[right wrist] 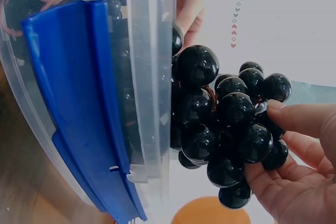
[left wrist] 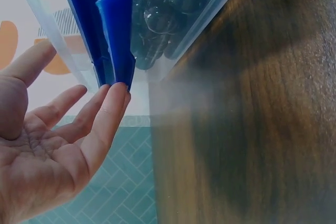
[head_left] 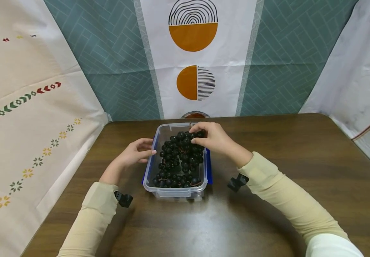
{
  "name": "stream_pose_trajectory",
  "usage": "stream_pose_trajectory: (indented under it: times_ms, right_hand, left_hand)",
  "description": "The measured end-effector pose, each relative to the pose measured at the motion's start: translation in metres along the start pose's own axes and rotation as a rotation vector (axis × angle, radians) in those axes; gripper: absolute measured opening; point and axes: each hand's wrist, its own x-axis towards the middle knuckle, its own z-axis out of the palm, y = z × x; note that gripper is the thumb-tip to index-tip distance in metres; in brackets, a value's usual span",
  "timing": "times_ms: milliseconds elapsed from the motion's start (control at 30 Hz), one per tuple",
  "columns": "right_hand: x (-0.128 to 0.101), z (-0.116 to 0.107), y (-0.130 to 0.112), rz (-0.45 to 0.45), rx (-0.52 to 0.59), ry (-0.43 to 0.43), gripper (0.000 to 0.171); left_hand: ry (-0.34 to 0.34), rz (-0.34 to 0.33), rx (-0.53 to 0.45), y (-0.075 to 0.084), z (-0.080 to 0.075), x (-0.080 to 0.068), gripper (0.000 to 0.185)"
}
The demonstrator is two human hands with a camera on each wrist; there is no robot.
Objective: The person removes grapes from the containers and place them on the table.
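A clear plastic container (head_left: 172,193) with blue side latches stands on the table, dark grapes inside it. My right hand (head_left: 215,137) pinches a bunch of black grapes (right wrist: 226,114) by its far end; in the right wrist view that part rises above the container's rim. More grapes (head_left: 175,181) lie toward the container's near end. My left hand (head_left: 136,151) is at the container's left side, thumb by the rim. In the left wrist view, the fingertips (left wrist: 118,88) touch the lower edge of the blue latch (left wrist: 116,30), fingers spread and gently bent.
The brown wooden table (head_left: 284,150) extends to both sides and in front of the container. Behind it hangs a teal and white patterned cloth (head_left: 114,64). Pale cloths hang at the left (head_left: 43,142) and right (head_left: 355,71) edges.
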Motion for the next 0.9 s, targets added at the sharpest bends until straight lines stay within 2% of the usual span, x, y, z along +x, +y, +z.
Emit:
stream_pose_trajectory:
  times_ms: [633,900]
  right_hand:
    - [0.0,-0.01,-0.009,0.0,-0.014,0.029,0.025]
    - [0.001,-0.012,-0.011,0.003,-0.024,0.035,0.026]
  left_hand:
    - [0.03,-0.006,-0.06,0.005,-0.004,-0.002,0.069]
    - [0.011,0.007,-0.099,0.003,-0.007,-0.004,0.067]
